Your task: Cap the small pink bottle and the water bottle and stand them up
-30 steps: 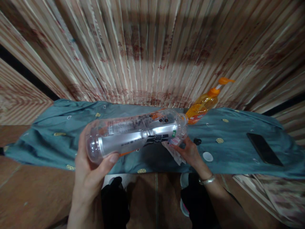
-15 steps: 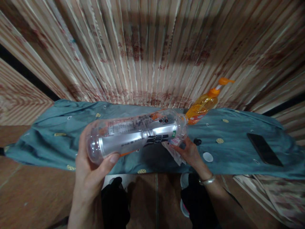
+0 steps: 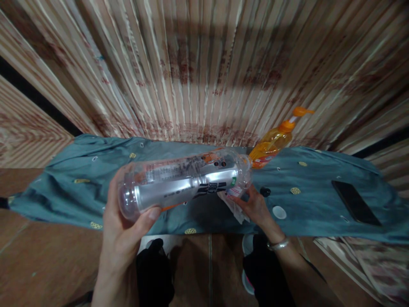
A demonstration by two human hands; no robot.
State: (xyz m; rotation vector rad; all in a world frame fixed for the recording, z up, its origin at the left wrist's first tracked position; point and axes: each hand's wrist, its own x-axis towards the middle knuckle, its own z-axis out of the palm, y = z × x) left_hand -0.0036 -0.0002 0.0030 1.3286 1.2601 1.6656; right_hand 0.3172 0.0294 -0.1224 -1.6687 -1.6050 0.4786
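Observation:
My left hand (image 3: 123, 230) grips the base end of a clear plastic bottle (image 3: 182, 181) with a silver and orange label, held sideways above a teal cloth (image 3: 313, 204). The bottle's neck points right. Under that neck my right hand (image 3: 255, 207) pinches a crumpled white tissue (image 3: 234, 207). A silver bracelet sits on the right wrist.
An orange pump bottle (image 3: 273, 143) stands on the cloth behind the clear bottle's neck. A small black cap (image 3: 265, 192) and a white cap (image 3: 279, 212) lie right of my right hand. A black phone (image 3: 355, 207) lies far right. A striped curtain hangs behind.
Almost nothing has changed; the view has shifted slightly, and both hands hold the bottle and tissue as before.

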